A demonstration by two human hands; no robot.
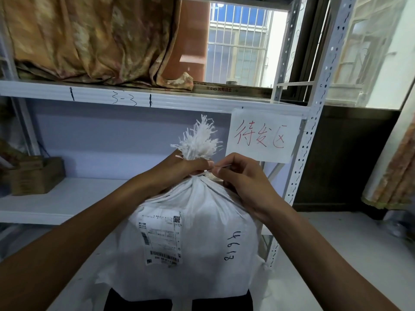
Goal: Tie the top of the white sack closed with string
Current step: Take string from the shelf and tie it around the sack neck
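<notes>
Metal shelving [125,96] backs white sack [202,234]; left hand [179,168] grips its neck, right hand [242,179] pinches string [221,167].

You face a white metal shelf [112,95] marked "3-3", a paper sign [262,135] in red characters hanging from its edge at right, crumpled orange cloth [89,41] on its upper level, a wooden box [36,176] lower left, a barred window [235,41] behind.

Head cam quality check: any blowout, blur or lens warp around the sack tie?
Head view: window daylight clips to white on its right side; wide-angle warp tilts the shelf upright; curtain at upper left is smeared; left hand, right hand and string at the neck of the white sack are sharp, evenly lit; shipping label print too soft to read.
</notes>
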